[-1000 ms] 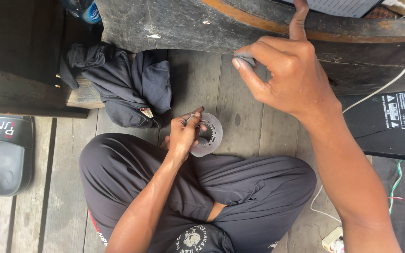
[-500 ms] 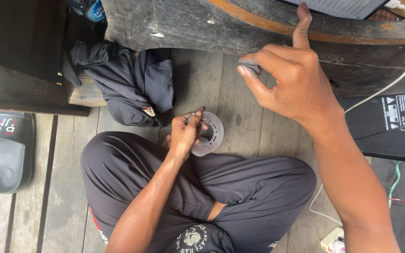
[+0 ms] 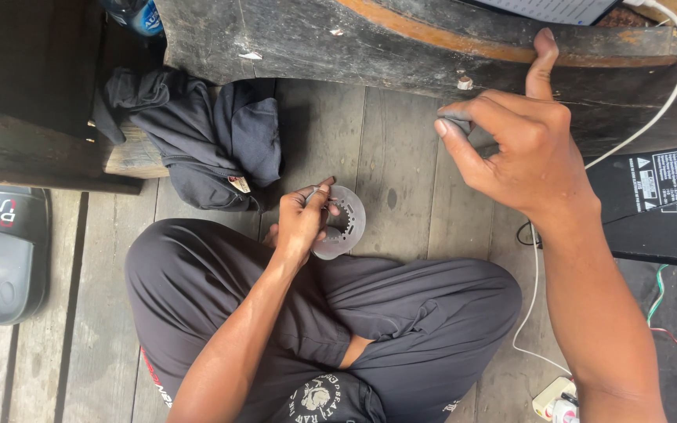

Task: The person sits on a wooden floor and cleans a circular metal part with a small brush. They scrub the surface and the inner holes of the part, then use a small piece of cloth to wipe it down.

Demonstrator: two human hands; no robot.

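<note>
The left hand [image 3: 301, 223] pinches the rim of one grey metal ring [image 3: 338, 222], held just above the crossed legs [image 3: 370, 313]. The right hand [image 3: 523, 153], raised near the dark beam [image 3: 401, 55], pinches one small grey piece [image 3: 454, 123]. Bare floor planks [image 3: 389, 160] lie open between them; one cloth [image 3: 197, 149] and one sandal [image 3: 1, 251] sit left.

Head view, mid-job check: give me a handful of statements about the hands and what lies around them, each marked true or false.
1. The left hand holds a round grey metal ring over the lap. True.
2. The right hand pinches a small grey piece between thumb and fingers. True.
3. The right hand rests flat on the wooden floor. False: it is raised, near the dark beam.
4. A dark bundle of cloth lies on the floor. True.
5. The sandal sits on the person's foot. False: it lies unworn at the left edge.
</note>
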